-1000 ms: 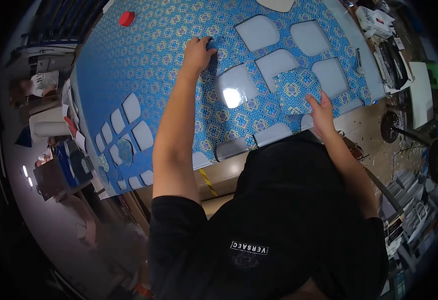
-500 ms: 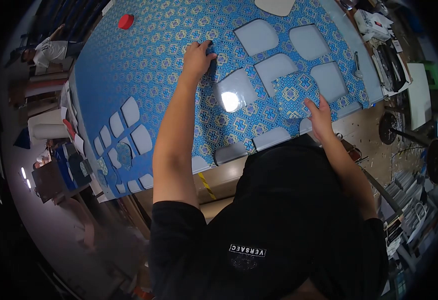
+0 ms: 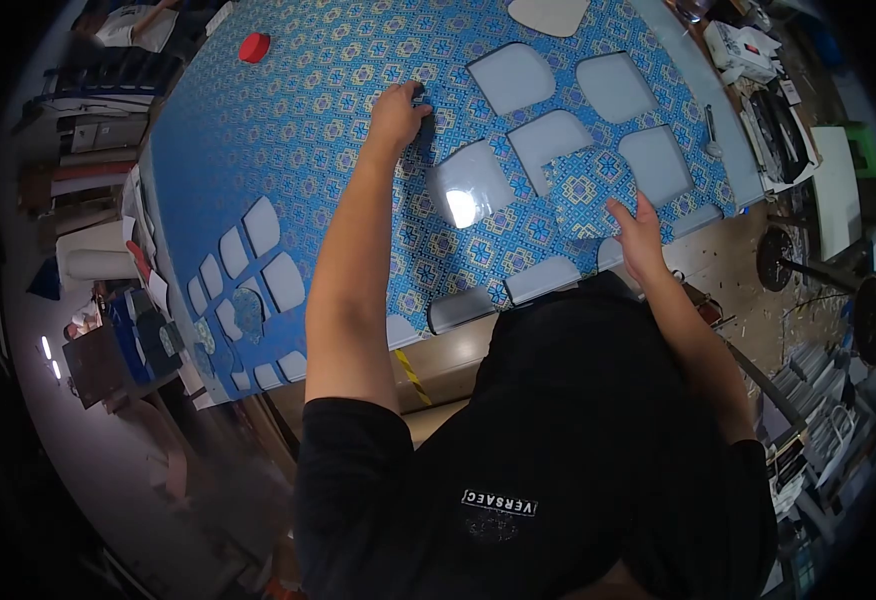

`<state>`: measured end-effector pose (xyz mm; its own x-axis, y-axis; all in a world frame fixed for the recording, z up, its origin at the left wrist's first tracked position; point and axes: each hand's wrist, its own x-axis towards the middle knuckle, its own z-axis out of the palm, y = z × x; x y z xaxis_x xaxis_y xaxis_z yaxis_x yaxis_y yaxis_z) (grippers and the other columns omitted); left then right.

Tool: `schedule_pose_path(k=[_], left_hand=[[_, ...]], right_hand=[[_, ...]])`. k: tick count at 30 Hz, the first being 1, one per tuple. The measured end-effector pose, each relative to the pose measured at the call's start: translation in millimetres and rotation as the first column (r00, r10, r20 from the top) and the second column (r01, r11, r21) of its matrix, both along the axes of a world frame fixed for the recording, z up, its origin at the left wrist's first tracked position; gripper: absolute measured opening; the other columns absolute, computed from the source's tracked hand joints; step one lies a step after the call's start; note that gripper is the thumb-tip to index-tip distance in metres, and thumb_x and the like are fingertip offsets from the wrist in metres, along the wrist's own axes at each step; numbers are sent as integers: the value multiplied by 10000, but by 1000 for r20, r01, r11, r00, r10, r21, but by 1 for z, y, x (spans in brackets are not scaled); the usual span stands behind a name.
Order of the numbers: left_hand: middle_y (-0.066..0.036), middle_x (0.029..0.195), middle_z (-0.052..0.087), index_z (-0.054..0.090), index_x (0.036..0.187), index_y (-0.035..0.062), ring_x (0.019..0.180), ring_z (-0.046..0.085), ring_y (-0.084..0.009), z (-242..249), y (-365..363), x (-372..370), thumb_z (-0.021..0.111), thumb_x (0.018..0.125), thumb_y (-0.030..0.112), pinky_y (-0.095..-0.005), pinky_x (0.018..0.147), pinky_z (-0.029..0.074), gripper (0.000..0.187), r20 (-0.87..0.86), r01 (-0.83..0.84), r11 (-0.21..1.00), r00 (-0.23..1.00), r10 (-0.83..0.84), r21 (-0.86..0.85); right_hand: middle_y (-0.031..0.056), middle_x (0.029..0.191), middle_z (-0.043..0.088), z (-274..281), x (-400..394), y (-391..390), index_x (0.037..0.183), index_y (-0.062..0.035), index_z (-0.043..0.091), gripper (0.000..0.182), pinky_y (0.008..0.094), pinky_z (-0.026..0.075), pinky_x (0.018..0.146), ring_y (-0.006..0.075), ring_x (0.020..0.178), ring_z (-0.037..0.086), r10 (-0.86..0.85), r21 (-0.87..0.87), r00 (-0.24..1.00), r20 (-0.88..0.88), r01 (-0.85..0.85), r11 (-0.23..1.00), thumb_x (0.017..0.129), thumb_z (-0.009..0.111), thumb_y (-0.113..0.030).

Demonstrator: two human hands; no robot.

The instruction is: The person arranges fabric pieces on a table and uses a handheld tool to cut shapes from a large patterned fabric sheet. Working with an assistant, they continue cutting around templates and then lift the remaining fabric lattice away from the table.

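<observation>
Blue geometric-patterned flat sheet [image 3: 308, 130] with rounded cut-outs; left hand [image 3: 396, 117], twelve o'clock — thumb and fingers apart; right hand [image 3: 641, 240], two o'clock — digits clamped on matching patterned piece [image 3: 585, 188].

A: Where does the head view originate?
B: From the wearer's head, above the shirt [image 3: 568, 430], facing forward and down.
A: Range?
B: Close. The near edge of the desk [image 3: 743, 172] crosses mid-frame; the wide view curves at both sides.

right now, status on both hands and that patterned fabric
Left hand over patterned fabric, grip unclear. Right hand holding cut patterned piece, above the cutouts. Red round object apart from both hands.
</observation>
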<state>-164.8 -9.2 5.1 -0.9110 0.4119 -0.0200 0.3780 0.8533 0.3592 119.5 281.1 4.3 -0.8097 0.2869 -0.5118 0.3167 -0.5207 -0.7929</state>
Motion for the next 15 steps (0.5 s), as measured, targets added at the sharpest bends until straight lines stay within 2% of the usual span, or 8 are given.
schedule_pose_path(k=[2, 4, 7, 15], left_hand=[[-204, 1169, 623, 617, 1214, 29, 1078, 597, -374, -2, 1, -2, 711, 839, 192, -435, 920, 476, 420, 3, -2, 1000, 1000, 2, -8], [-204, 1122, 632, 627, 1204, 20, 1044, 606, -370, -7, -1, -2, 708, 839, 192, -429, 899, 484, 411, -70, 3, 997, 998, 2, 79], [-201, 1077, 636, 638, 1197, 18, 1000, 616, -359, -7, -2, 0, 711, 836, 194, -419, 872, 492, 408, -58, -18, 994, 998, 25, 109], [-193, 1033, 640, 662, 1198, 64, 934, 624, -351, -14, -7, -15, 723, 828, 209, -413, 831, 500, 401, -72, 12, 997, 997, -6, 81]], right_hand=[[69, 1138, 639, -5, 1, 1, 1261, -7, 531, 317, 289, 522, 838, 145, 982, 626, 11, -9, 999, -34, -11, 1000, 949, 572, -48], [69, 1135, 639, -7, 2, 1, 1259, -7, 532, 316, 288, 523, 837, 144, 980, 626, 2, -13, 999, -43, -2, 1000, 948, 572, -47], [71, 1131, 639, -5, 1, 2, 1256, -6, 533, 315, 286, 523, 836, 145, 976, 626, -8, -14, 999, -42, 7, 1000, 946, 573, -45], [81, 1136, 639, -2, 1, 2, 1251, 4, 531, 311, 289, 524, 845, 148, 984, 627, 7, 12, 1000, -13, -7, 1000, 946, 571, -41]])
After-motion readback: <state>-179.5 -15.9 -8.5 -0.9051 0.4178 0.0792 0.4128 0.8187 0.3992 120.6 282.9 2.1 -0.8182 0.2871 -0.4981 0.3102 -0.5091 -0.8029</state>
